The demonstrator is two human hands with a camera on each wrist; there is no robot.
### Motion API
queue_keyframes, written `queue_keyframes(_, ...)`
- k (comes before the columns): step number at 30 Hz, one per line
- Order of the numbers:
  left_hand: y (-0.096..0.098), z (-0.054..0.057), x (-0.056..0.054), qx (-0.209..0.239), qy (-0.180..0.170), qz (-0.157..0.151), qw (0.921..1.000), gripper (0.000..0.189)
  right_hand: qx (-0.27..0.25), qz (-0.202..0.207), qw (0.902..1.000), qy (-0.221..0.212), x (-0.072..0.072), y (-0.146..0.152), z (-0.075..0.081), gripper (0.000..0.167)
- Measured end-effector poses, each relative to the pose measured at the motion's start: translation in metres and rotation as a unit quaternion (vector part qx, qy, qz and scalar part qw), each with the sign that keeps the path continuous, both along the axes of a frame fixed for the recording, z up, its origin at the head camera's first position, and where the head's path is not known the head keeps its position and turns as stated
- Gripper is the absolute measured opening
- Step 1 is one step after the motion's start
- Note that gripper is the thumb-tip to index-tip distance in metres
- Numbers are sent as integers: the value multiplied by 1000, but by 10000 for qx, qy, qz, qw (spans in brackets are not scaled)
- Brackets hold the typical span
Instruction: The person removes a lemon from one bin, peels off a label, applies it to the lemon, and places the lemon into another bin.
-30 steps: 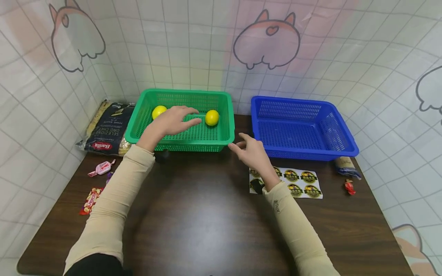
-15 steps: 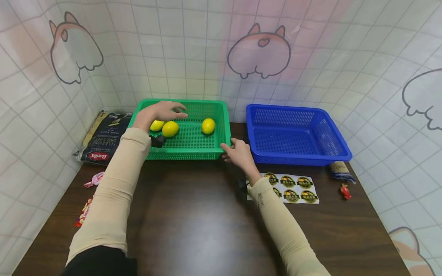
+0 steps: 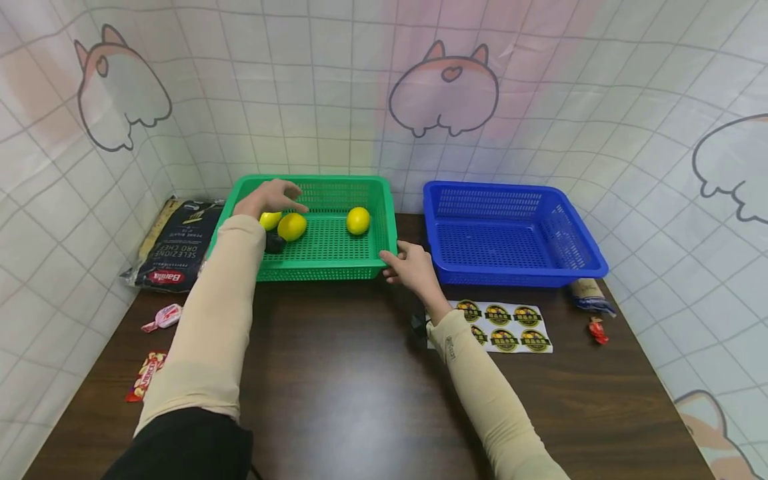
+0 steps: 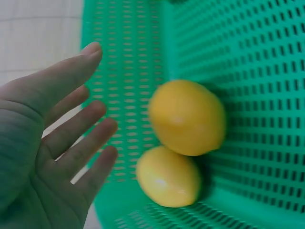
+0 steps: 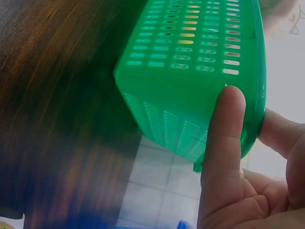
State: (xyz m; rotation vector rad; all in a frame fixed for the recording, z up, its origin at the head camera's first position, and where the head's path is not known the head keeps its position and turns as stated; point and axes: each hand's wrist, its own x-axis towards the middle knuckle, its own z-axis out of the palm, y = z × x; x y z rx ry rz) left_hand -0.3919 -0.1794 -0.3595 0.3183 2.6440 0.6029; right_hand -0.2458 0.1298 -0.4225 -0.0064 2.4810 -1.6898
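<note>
A green plastic basket (image 3: 327,264) stands at the back with three lemons in it. One lemon (image 3: 358,221) lies toward its right side. Two others, a lemon (image 4: 187,118) and a smaller-looking lemon (image 4: 168,176), lie side by side at the left end. Over that left end hovers my left hand (image 3: 270,199), fingers spread and apart from the lemons in the left wrist view. My right hand (image 3: 414,268) holds the basket's front right corner, thumb (image 5: 281,131) at the rim and a finger (image 5: 228,119) along the outer wall.
Right of the green basket stands a blue basket (image 3: 510,275). A sticker sheet (image 3: 504,328) lies under my right wrist. At the left are a pasta bag (image 3: 180,243), a pink-wrapped candy (image 3: 165,316) and a red packet (image 3: 146,377); a small bag (image 3: 591,295) and red candy (image 3: 597,331) lie right.
My right hand has come onto the green basket's corner. The left hand has moved left over the basket, uncovering a second lemon at the left end. The head view has shifted slightly.
</note>
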Motion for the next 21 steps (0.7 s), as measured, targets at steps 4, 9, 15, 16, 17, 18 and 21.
queue_keyframes(4,0,-17,-3,39,-170,140,9998,71,-10,-97,10000,-20,1,0,-3,56)
queue_keyframes(9,-3,-30,-2,-36,-349,175,9992,70,-31,-63,10000,-69,2,-1,-4,58)
queue_keyframes(15,-4,-38,-2,-96,-468,200,9987,67,-93,-86,9999,-77,1,0,0,56)
queue_keyframes(16,-3,-40,-2,-109,-486,211,9985,67,-83,-88,9999,-71,1,0,0,56)
queue_keyframes(17,-2,-41,-2,-115,-519,243,9983,66,-83,-83,9999,-76,1,0,1,56)
queue_keyframes(18,-2,-43,-2,-134,-535,225,9982,66,-91,-72,9999,-78,0,0,1,55)
queue_keyframes(21,0,-47,-2,-235,-648,236,9973,64,-68,-25,9999,-71,0,0,0,53)
